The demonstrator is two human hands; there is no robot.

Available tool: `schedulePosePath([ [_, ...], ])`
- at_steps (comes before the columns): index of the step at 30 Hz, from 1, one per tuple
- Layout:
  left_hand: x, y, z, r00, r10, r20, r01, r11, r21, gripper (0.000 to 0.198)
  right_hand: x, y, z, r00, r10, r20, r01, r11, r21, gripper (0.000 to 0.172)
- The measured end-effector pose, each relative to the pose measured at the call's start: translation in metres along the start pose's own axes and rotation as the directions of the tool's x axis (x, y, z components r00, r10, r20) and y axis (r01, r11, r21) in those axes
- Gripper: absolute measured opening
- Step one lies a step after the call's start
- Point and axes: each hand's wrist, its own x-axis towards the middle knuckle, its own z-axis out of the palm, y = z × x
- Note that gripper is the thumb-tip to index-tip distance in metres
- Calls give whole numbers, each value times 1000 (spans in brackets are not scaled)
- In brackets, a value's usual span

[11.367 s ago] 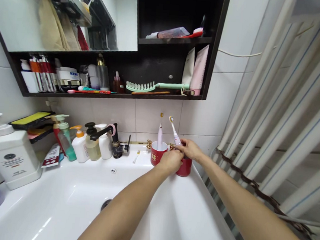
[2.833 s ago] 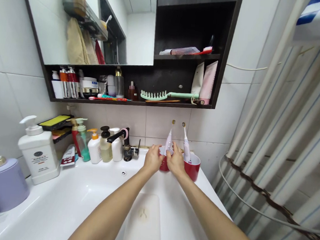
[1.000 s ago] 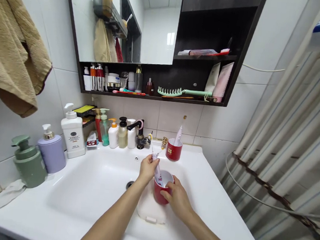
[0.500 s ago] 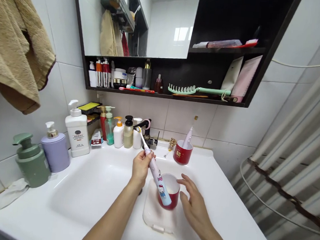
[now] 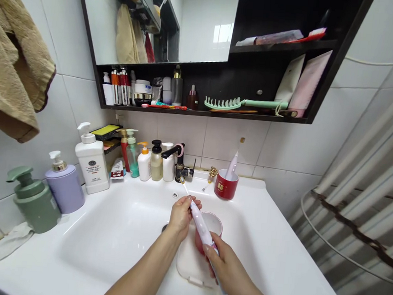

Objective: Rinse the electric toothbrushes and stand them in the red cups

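Above the right part of the sink (image 5: 120, 237), a pale electric toothbrush (image 5: 200, 224) slants between two hands, its head pointing up and away toward the tap. The left hand (image 5: 181, 216) grasps it near the neck with the fingertips, while the right hand (image 5: 225, 265) clasps the lower handle, thumb laid along it (the butt end mostly hidden by the palm). Just behind the handle, a red cup (image 5: 215, 222) with a white inside stands upright on a flat whitish tray (image 5: 188, 265) in the basin. Beyond it, on the back ledge, another red cup (image 5: 226, 187) with gold marking holds a second toothbrush (image 5: 232, 166), leaning slightly right. To the left of that cup sit a small gold ornament (image 5: 213, 172) and the black tap (image 5: 178, 157), then a row of pump bottles running along to the left wall. Higher up, a light green hairbrush (image 5: 222, 104) lies on the dark cabinet's lower shelf (image 5: 192, 112), and a tan towel (image 5: 15, 58) hangs at far left.
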Motion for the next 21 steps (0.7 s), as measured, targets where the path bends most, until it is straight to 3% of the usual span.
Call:
schedulePosePath([
  [5,1,-3,1,1000,3,-30,-4,999,-38,5,1,2,1,997,41,67,-43,999,28,25],
  [9,2,-2,0,999,5,-46,-8,998,-59,5,1,1,4,1000,17,19,-17,999,-36,23],
  [13,4,-1,-2,998,18,-54,-22,997,-72,7,-2,-2,6,990,95,102,-99,994,43,25],
  [18,7,-3,-4,999,6,-35,-8,999,-43,7,-2,1,6,993,104,51,-103,994,-18,25],
  [21,10,-1,-7,997,27,-79,-28,999,-16,8,-2,4,5,994,100,39,-97,993,-73,22],
])
